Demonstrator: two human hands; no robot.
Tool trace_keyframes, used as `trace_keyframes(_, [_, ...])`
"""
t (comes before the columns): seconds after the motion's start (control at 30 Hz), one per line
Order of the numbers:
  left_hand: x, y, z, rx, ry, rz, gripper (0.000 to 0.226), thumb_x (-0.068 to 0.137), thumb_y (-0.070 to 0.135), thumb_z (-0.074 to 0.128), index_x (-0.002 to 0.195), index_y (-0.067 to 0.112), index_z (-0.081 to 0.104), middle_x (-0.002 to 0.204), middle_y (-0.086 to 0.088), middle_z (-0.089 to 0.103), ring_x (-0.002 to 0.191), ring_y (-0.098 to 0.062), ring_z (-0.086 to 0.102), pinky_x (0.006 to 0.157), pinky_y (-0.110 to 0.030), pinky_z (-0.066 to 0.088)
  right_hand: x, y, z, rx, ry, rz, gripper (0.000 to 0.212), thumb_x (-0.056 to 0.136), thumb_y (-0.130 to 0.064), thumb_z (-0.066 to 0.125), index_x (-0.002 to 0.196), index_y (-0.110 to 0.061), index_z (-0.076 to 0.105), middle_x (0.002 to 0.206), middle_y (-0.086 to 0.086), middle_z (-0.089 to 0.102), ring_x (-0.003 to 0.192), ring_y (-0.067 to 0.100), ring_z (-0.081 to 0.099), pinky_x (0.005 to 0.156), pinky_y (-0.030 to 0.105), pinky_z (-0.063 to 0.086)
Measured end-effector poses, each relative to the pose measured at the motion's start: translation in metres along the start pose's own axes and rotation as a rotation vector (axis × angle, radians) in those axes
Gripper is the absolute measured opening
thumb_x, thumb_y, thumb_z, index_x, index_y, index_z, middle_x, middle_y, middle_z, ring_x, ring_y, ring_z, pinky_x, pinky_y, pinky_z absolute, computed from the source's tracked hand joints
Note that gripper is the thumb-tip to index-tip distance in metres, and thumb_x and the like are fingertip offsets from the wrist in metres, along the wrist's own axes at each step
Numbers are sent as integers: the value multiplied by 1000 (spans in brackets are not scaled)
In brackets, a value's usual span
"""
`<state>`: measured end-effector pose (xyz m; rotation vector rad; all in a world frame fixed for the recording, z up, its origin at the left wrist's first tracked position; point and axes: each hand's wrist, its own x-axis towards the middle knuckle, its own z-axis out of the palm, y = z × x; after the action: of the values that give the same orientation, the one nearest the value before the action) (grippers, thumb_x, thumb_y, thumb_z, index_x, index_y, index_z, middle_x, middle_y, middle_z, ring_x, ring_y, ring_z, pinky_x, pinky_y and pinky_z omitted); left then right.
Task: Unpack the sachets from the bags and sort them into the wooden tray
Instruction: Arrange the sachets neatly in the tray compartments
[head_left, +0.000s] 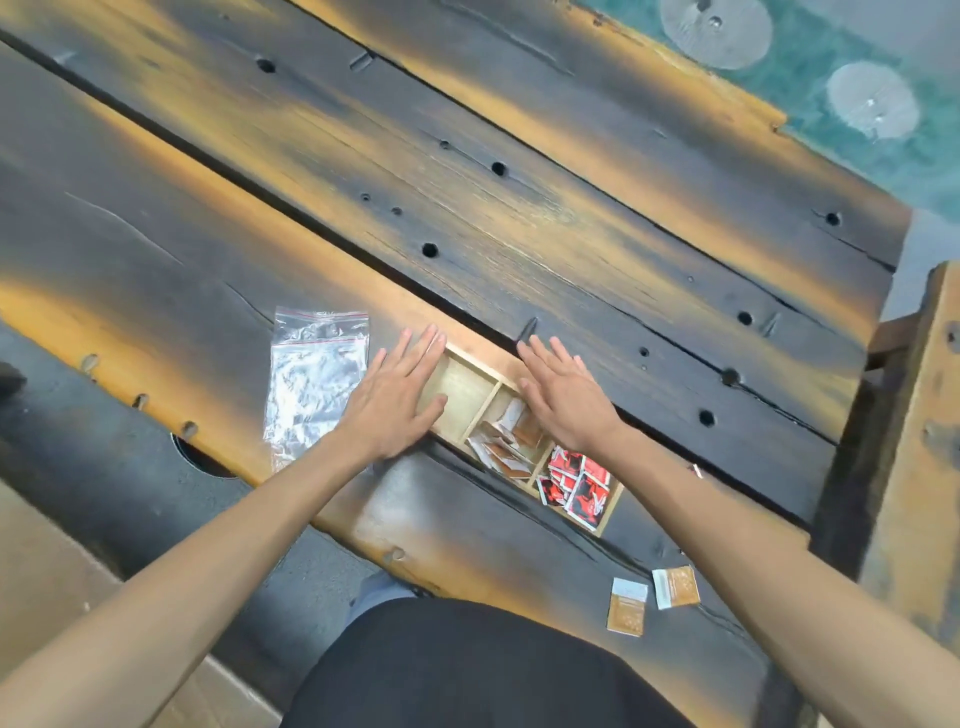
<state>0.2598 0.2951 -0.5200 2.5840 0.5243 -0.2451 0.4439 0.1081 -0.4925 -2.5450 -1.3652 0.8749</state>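
Two flat hands hover at a wooden tray (524, 385) that lies slantwise on a big scorched plank table (519, 218), the largest thing in view. Beside the tray on its left lies a clear zip bag (314, 387), crumpled and apparently emptied. The tray has three compartments: the one by the left hand (397, 397) is bare, the middle one holds brown-and-white sachets (506, 441), and the nearest holds red sachets (576, 483). The left hand's fingers are straight and spread, lying along the tray's left end with the thumb over the bare compartment, gripping nothing. The right hand (563, 397) is likewise flat and empty, its palm above the middle compartment, so the brown sachets sit just under and beside its thumb; whether it touches them cannot be told. Two loose sachets (652, 597), brown like the middle lot, lie near the table's edge, well apart from both hands. The likely risk is that these two get forgotten, or that a forearm sweeping back knocks them off the edge; a push on the tray could also jolt the heaped sachets over a divider.
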Motion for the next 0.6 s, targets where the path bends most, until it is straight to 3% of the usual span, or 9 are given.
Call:
trace_keyframes(0.1, [4,26,7,-12,-26,134,67,100,44,42,160,21,23,168,0,20,156,-24,14,125,-49,18,-32,20,5,39,40,50,55,108,-39,38,158,-17,34,167,4,29,156,25,20,126,42,20])
trace_keyframes(0.17, [3,41,13,-19,-45,252,66,95,47,46,154,21,38,159,-2,40,150,-26,31,119,-50,32,-52,26,12,70,62,51,50,104,-37,48,149,-16,48,155,6,49,145,26,43,120,38,34])
trace_keyframes(0.23, [0,52,19,11,-143,310,70,87,51,50,152,25,42,156,3,44,148,-23,33,116,-46,37,-69,26,22,95,41,26,50,99,-39,55,143,-16,54,142,8,60,132,28,54,113,38,41])
trace_keyframes(0.33, [0,62,26,142,-272,333,71,82,46,62,149,31,43,151,11,46,143,-17,34,110,-43,41,-84,19,39,124,4,8,61,92,-49,64,144,-20,53,139,7,60,130,27,53,110,38,42])
trace_keyframes(0.43, [5,69,30,253,-262,347,49,89,31,62,138,29,55,133,9,60,124,-17,47,101,-39,45,-87,11,52,90,-1,40,66,89,-51,67,146,-22,51,141,4,59,131,27,52,107,38,43])
trace_keyframes(0.6, [22,73,27,159,-327,250,29,94,30,62,123,26,68,116,1,71,114,-23,55,98,-39,46,-79,13,58,174,7,99,37,95,-37,66,129,-22,65,126,0,70,118,24,61,93,33,49])
